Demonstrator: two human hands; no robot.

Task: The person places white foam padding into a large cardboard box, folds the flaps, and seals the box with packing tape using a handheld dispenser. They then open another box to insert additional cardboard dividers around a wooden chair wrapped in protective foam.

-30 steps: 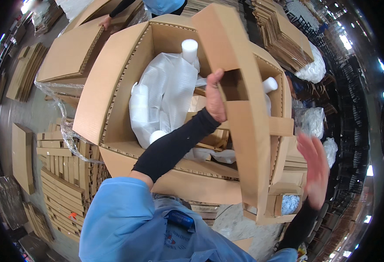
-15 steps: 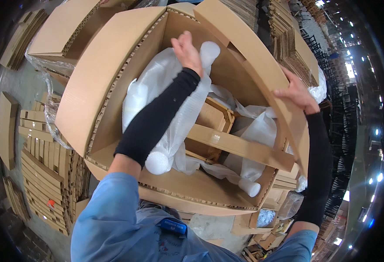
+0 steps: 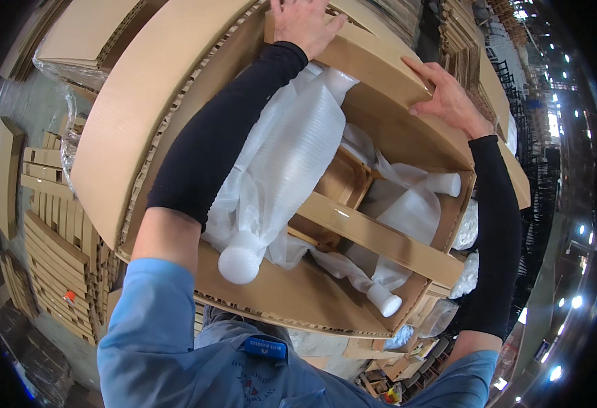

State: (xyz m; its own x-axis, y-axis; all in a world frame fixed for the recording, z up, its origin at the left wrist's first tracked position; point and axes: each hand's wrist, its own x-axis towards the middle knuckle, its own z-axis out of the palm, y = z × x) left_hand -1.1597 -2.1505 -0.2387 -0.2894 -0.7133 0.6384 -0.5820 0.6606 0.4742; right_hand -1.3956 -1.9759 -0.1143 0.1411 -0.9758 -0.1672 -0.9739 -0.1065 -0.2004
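Observation:
A large open cardboard box [image 3: 298, 306] is in front of me. Inside it is a wooden piece of furniture [image 3: 342, 178], partly wrapped in white foam sheet [image 3: 291, 156] with rounded white foam-covered ends. At the box's far side, a long folded cardboard strip [image 3: 373, 68] lies between my hands. My left hand [image 3: 306, 27] closes over its left end, some fingertips cut off by the picture's upper edge. My right hand [image 3: 451, 102] grips it toward the right, thumb on the near side. A second cardboard strip [image 3: 380, 234] crosses the furniture.
Stacked cardboard pieces [image 3: 60, 265] stand on the floor at left, beside another open box [image 3: 84, 41]. More flat cardboard [image 3: 471, 68] is stacked beyond the far right. The box's tall flap [image 3: 135, 115] leans outward on the left.
My left hand has moved up from the foam wrap onto the cardboard strip. The strip has shifted from the box's right edge to its far side, with my right hand still on it.

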